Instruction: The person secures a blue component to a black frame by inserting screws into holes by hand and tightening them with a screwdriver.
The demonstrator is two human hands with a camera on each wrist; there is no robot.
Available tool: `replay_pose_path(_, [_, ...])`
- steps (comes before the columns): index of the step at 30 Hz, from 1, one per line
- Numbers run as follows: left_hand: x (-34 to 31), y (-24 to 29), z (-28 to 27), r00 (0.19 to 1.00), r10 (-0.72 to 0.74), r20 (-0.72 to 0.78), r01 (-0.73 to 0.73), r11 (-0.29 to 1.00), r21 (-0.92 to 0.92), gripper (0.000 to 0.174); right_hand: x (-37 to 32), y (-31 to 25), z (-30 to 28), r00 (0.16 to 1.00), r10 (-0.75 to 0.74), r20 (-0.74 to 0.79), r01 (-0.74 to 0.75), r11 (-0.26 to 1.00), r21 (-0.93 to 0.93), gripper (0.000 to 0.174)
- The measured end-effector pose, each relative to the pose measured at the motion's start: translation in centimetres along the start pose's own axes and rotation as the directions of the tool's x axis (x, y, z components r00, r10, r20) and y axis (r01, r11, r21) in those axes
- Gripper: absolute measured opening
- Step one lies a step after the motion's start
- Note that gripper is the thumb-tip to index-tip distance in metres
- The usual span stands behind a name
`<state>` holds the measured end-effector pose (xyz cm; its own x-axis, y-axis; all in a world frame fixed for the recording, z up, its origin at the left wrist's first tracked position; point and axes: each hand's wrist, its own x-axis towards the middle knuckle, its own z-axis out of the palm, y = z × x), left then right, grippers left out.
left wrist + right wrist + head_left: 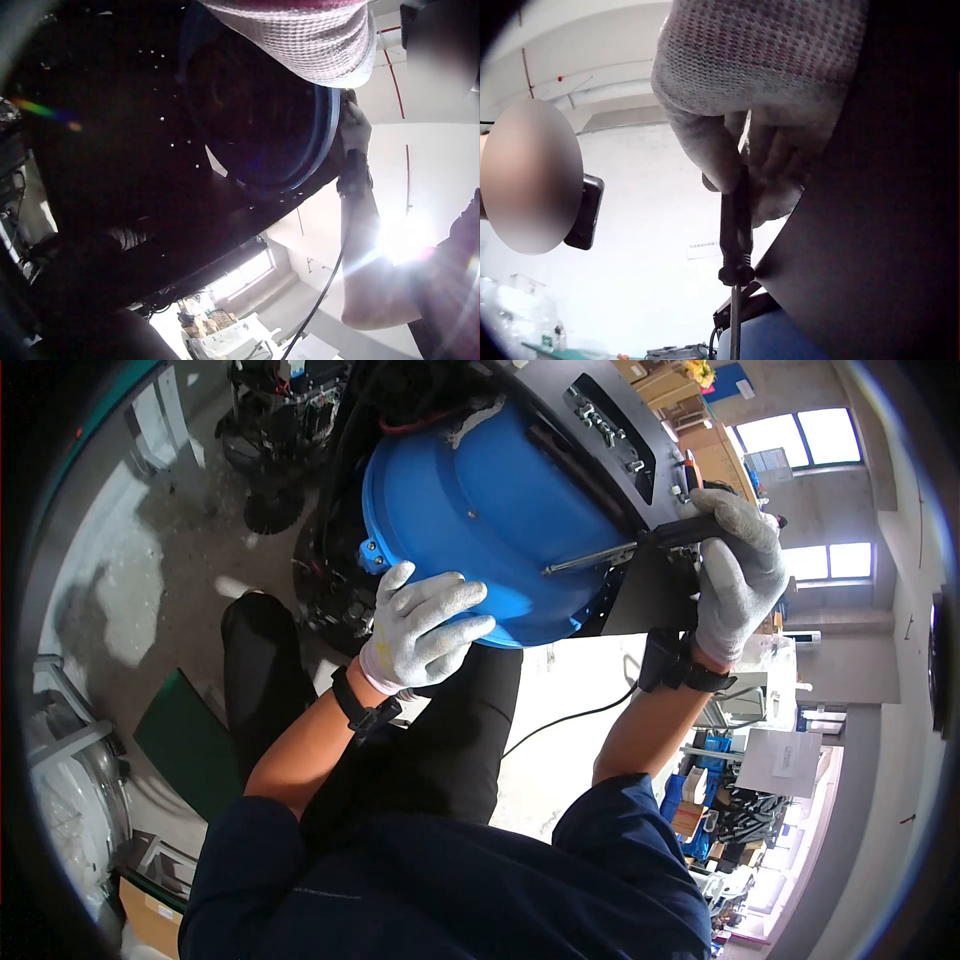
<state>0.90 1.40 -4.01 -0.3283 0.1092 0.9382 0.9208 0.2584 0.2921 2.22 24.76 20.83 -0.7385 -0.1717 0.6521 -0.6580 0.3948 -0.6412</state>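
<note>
My right hand (738, 575), in a pale knitted glove, grips the black handle of a screwdriver (590, 559). Its metal shaft reaches left across the face of a big blue round tub (470, 510). From the right wrist side, thumb and fingers close round the screwdriver handle (736, 225), beside a dark panel (877, 225). My left hand (428, 625), gloved too, lies at the tub's near edge with fingers loosely extended and nothing in them. In the left wrist view only part of that glove (307, 45) shows, over the dark-looking tub rim (330, 135).
The tub sits in a black machine frame (610, 420) with a slot of metal fittings. Another machine (280, 420) stands on the floor at upper left. A green board (190, 740) lies by my leg. A black cable (570, 715) hangs near my right forearm.
</note>
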Motion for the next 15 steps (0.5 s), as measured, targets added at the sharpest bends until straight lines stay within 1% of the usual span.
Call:
replay_pose_path(2, [0.1,-0.27,0.07,1.0,0.004,0.001,-0.004,1.0,-0.003,0.023,-0.03,0.05,-0.4,1.0,-0.017,0.015,0.018,0.995,-0.097,0.031])
replay_pose_path(3, [0.18,-0.32,0.07,1.0,0.006,0.001,-0.006,1.0,-0.003,0.023,0.12,0.08,-0.32,1.0,-0.019,0.019,0.021,0.995,-0.095,0.031])
replay_pose_path(5, [0.01,-0.11,-0.03,1.0,0.001,0.007,-0.001,1.0,-0.005,0.023,-0.02,0.01,-0.07,0.999,0.001,-0.035,-0.005,0.993,-0.119,0.031])
replay_pose_path(9, [0.16,-0.22,0.01,1.0,0.0,0.004,0.0,1.0,0.001,0.023,0.04,-0.25,0.13,0.998,0.033,-0.052,-0.038,0.995,-0.097,0.032])
replay_pose_path(11, [0.03,-0.12,-0.03,1.0,0.001,0.001,-0.001,1.0,0.004,0.023,0.03,-0.13,-0.08,1.0,-0.005,0.001,0.005,0.997,-0.075,0.032])
replay_pose_path(12, [-0.05,-0.15,0.03,1.0,0.004,0.002,-0.004,1.0,-0.001,0.023,0.0,-0.02,-0.18,1.0,-0.006,0.001,0.006,0.997,-0.075,0.032])
replay_pose_path(14, [-0.02,-0.34,0.21,1.0,0.006,-0.003,-0.006,1.0,-0.001,0.024,0.24,0.19,-0.33,0.997,-0.062,0.051,0.066,0.994,-0.087,0.032])
replay_pose_path(15, [-0.07,-0.33,0.22,1.0,0.003,-0.002,-0.003,1.0,-0.003,0.024,0.25,0.16,-0.32,0.997,-0.061,0.053,0.065,0.994,-0.086,0.032])
